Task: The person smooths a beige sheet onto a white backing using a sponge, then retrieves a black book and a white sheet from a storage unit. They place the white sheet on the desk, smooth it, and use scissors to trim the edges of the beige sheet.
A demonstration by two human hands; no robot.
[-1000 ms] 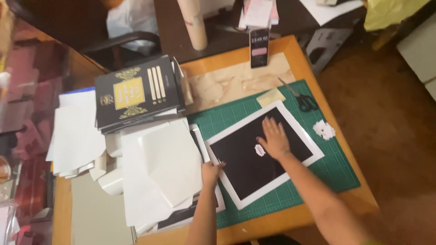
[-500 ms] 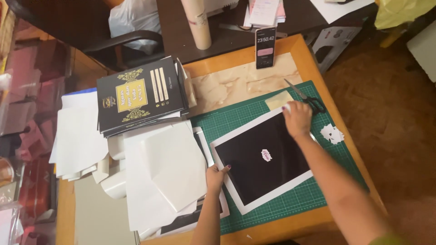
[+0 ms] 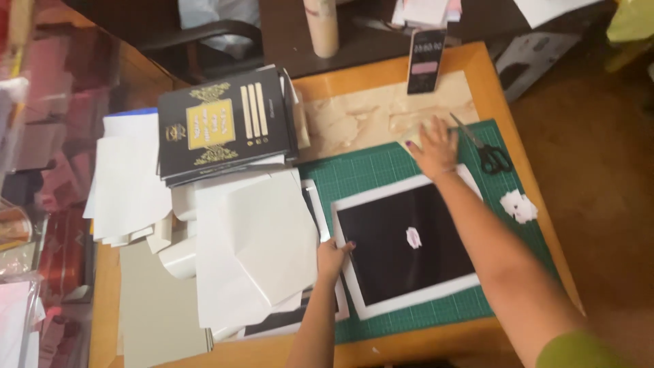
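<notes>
I saw the black sheet with a white border (image 3: 409, 245) lying flat on the green cutting mat (image 3: 361, 174), slightly turned, with a small white scrap (image 3: 413, 237) stuck near its middle. My left hand (image 3: 332, 257) rested on the sheet's left edge, the fingers curled together and pressing down on the white border, thumb side toward the black field. My right hand (image 3: 434, 146) lay just past the sheet's far corner, palm down, fingers spread loosely over a pale cream pad (image 3: 409, 129) at the mat's top edge; it held nothing that I could make out, and the wrist crossed above the sheet's upper right corner. The scissors (image 3: 485, 148) lay just to the right of that hand, apart from it. Left of the sheet, a heap of loose white papers (image 3: 252, 252) overlapped the mat, and a stack of black booklets with gold print (image 3: 221, 126) sat beyond it. Small white scraps (image 3: 518, 206) lay near the mat's right edge.
</notes>
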